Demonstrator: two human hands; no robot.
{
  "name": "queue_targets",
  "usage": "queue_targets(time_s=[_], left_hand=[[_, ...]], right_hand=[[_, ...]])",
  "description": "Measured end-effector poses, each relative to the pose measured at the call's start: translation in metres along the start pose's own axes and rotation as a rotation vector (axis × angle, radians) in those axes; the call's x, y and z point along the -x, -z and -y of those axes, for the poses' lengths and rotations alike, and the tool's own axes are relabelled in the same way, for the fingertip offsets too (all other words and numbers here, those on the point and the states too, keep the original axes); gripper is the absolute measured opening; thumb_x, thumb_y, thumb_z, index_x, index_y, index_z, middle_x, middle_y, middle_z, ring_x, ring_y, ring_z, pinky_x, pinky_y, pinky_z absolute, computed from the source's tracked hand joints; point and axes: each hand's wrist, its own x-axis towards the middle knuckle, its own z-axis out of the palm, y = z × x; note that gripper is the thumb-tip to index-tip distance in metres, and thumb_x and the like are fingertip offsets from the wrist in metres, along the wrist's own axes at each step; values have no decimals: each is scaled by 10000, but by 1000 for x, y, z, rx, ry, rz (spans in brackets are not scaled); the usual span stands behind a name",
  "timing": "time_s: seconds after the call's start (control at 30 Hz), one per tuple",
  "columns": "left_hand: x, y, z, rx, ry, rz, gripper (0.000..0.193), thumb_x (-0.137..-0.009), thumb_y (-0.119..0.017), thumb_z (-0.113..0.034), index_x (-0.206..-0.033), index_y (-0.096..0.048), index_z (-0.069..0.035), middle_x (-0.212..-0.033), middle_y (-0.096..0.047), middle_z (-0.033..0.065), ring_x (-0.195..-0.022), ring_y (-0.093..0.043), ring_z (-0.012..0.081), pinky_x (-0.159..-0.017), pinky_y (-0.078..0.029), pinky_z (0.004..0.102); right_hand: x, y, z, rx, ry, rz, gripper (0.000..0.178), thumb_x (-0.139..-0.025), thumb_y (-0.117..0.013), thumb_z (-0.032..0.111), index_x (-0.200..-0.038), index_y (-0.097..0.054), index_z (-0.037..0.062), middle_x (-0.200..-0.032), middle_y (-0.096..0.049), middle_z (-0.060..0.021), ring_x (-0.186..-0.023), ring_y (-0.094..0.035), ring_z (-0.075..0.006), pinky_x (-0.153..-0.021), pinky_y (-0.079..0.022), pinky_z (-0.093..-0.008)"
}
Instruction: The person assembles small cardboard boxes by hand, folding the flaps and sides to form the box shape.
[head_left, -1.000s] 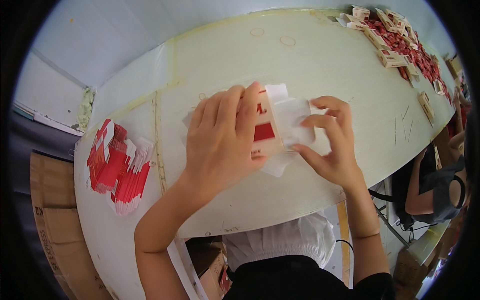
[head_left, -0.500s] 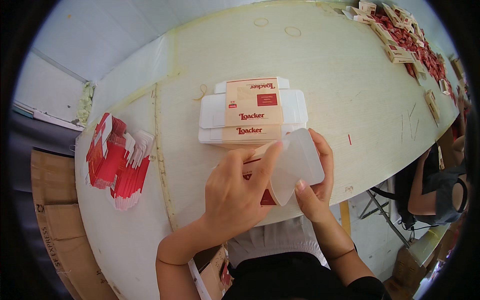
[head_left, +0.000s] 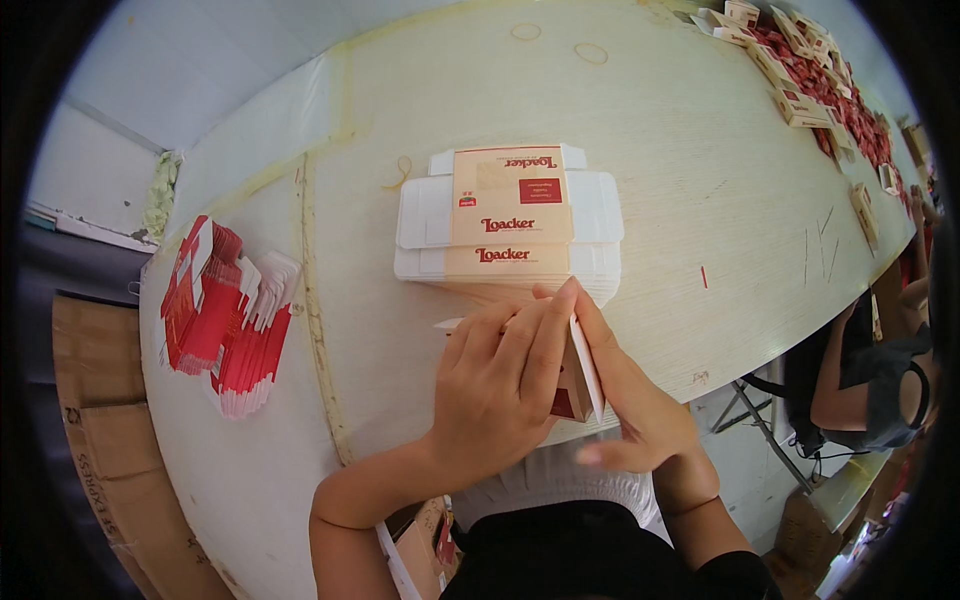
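A small cream-and-red folding carton point(head_left: 567, 398) is held upright near the front edge of the table, largely covered by my hands. My left hand point(head_left: 490, 380) is closed over its top and near side. My right hand point(head_left: 640, 412) lies with straight fingers against the carton's white end flap point(head_left: 586, 368), its thumb held away below. The flap now stands nearly flat to the carton's end. Just beyond my hands lies a stack of flat, unfolded cartons point(head_left: 510, 210) with white side flaps.
Bundles of red-and-white folded card point(head_left: 225, 320) lie at the left. Red wrapped pieces point(head_left: 810, 80) and cream cartons point(head_left: 800, 108) are heaped at the far right. A co-worker's arm point(head_left: 840, 385) is at the right edge. Brown cardboard point(head_left: 110, 400) stands beside the table, left.
The white end flap has swung from sticking outward to lying against the carton's end. My right hand has moved from gripping the flap's edge to pressing flat on it.
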Motion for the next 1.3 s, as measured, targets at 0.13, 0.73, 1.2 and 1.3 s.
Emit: queue_targets(time_s=[0.13, 0.73, 1.2, 1.3], left_hand=[[5, -9, -5, -43, 0, 32, 572, -731, -637, -93, -1281, -519, 13, -1082, -588, 127, -941, -561, 247, -814, -438, 386], [5, -17, -8, 49, 26, 51, 428, -757, -623, -55, -1161, -570, 75, -1094, -556, 152, -975, -561, 283, -873, -453, 397], [16, -26, -3, -26, -95, 120, 563, -729, -720, -220, -1177, -559, 81, -1161, -534, 191, -1031, -527, 325, -892, -433, 412], [0, -5, -8, 206, 11, 312, 796, -692, -775, -391, -1284, -491, 59, -1256, -471, 198, -1125, -476, 346, -965, -388, 443]], right_hand=[[1, -4, 0, -338, -194, -156, 695, -898, -539, 165, -1437, -162, -58, -1404, -340, -255, -1309, -362, -317, -1083, -274, -387], [5, -15, 2, 178, -148, -268, 611, -939, -413, 132, -1455, -148, -60, -1450, -282, -266, -1306, -365, -403, -1075, -293, -412], [13, 4, -10, 276, -277, -99, 689, -911, -447, 203, -1485, -127, -2, -1187, -525, -309, -927, -601, -428, -775, -490, -429], [17, 31, -7, 287, -428, -89, 678, -934, -428, 238, -1493, -119, 11, -1021, -606, -288, -858, -622, -387, -758, -490, -417]])
